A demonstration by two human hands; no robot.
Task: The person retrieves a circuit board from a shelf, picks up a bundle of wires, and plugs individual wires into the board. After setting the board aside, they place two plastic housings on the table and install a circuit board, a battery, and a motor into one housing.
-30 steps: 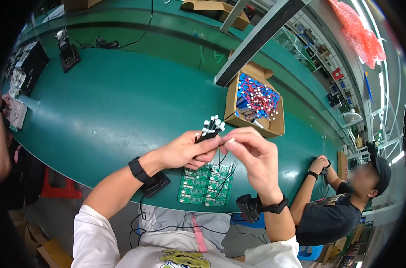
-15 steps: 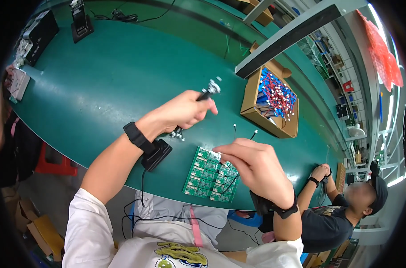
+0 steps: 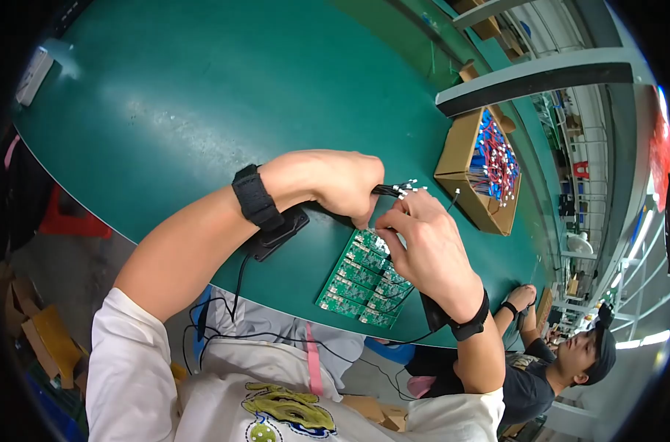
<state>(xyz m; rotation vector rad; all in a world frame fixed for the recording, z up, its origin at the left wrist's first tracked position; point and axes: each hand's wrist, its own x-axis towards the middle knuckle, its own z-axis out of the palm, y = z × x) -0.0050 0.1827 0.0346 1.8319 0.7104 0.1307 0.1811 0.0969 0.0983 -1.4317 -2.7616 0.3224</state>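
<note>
A bundle of thin black cables with white plug ends [image 3: 398,190] juts from the closed fingers of my left hand [image 3: 346,184]. Just to its right, my right hand [image 3: 429,239] has thumb and forefinger pinched together over the top edge of a green circuit board panel [image 3: 350,283]; whatever sits in that pinch is too small to make out. The panel lies flat, divided into several small boards in two columns, its upper right part covered by my right hand. One black cable end with a white plug [image 3: 457,193] pokes out beyond the right hand, and a thin black wire crosses the panel.
An open cardboard box [image 3: 460,158] of blue parts with red wires and white plugs stands at the right on the green table [image 3: 202,96]. A grey metal post [image 3: 534,77] rises behind it. Another person [image 3: 545,368] works at the lower right. A white device [image 3: 35,76] is far left.
My left hand has moved right with the cable bundle, close to my right hand above the panel. The right hand stays pinched at the panel's top edge. The whole view has shifted.
</note>
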